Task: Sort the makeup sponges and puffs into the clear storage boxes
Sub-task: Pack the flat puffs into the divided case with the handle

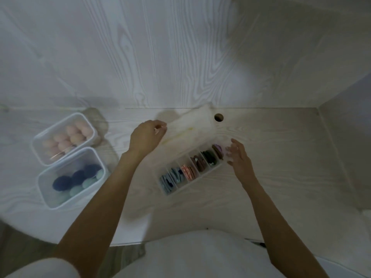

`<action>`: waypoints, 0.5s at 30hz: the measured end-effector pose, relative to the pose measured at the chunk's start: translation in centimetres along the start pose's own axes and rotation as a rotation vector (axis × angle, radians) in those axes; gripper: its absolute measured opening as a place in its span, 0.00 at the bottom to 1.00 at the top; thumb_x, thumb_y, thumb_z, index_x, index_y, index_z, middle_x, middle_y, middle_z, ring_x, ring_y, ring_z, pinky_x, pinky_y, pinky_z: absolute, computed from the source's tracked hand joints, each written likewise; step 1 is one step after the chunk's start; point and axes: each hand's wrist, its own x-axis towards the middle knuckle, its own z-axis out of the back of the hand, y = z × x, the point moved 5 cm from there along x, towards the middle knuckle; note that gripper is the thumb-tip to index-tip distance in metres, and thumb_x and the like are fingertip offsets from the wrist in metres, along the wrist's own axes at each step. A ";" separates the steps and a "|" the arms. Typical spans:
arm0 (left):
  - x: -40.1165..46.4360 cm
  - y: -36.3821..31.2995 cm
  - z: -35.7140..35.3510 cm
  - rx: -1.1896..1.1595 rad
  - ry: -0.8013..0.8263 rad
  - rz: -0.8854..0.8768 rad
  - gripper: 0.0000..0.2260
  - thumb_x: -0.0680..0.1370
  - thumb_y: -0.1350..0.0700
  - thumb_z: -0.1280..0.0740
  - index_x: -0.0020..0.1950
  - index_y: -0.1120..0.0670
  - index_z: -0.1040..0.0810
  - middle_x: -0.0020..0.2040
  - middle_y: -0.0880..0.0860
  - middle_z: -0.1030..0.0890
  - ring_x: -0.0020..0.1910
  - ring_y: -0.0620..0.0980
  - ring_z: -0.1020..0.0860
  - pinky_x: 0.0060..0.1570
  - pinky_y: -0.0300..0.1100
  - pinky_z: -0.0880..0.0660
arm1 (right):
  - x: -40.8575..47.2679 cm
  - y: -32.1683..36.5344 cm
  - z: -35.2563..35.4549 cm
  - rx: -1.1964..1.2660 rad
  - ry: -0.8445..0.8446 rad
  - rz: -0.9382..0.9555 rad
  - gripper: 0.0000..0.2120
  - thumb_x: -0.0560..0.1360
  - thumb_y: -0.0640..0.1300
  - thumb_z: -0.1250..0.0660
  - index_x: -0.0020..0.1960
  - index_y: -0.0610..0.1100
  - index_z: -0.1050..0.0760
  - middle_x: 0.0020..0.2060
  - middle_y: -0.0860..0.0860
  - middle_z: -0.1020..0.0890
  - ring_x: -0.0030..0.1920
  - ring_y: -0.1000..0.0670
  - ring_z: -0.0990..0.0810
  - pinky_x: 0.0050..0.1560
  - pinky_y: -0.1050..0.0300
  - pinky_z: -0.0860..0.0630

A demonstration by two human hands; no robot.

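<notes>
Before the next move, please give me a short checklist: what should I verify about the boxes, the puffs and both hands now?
1. Pink sponges sit inside the back box: ok.
2. Blue and mint sponges sit inside the front box: ok.
3. Puffs stand sorted by colour in the divided box: ok.
4. Right hand free, fingers spread beside the purple puff: ok.
5. Left hand grip on the blurred white sheet: cannot tell.
6. Loose sponges left on the table: none visible, ok.
</notes>
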 end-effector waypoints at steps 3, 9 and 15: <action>-3.3 -3.6 1.5 -0.078 0.047 -0.115 0.10 0.78 0.46 0.38 0.54 0.46 0.20 0.47 0.46 0.22 0.43 0.45 0.24 0.43 0.41 0.30 | -0.6 -0.7 0.4 0.194 -0.023 -0.089 0.21 0.81 0.55 0.52 0.71 0.50 0.38 0.61 0.45 0.27 0.58 0.47 0.27 0.55 0.52 0.29; -9.0 -5.1 -4.3 0.108 0.033 -0.371 0.10 0.74 0.45 0.35 0.49 0.47 0.19 0.55 0.54 0.23 0.56 0.56 0.29 0.51 0.54 0.28 | -1.9 -1.9 1.5 0.013 -0.022 -0.105 0.31 0.74 0.69 0.51 0.72 0.56 0.40 0.65 0.48 0.27 0.62 0.45 0.27 0.64 0.46 0.32; -10.0 -2.6 -8.5 0.303 0.118 -0.205 0.42 0.68 0.25 0.57 0.75 0.47 0.46 0.76 0.55 0.46 0.75 0.59 0.50 0.69 0.62 0.55 | -3.2 -1.0 -0.6 -0.279 0.115 0.199 0.34 0.77 0.58 0.40 0.76 0.49 0.51 0.74 0.47 0.39 0.73 0.48 0.40 0.67 0.55 0.40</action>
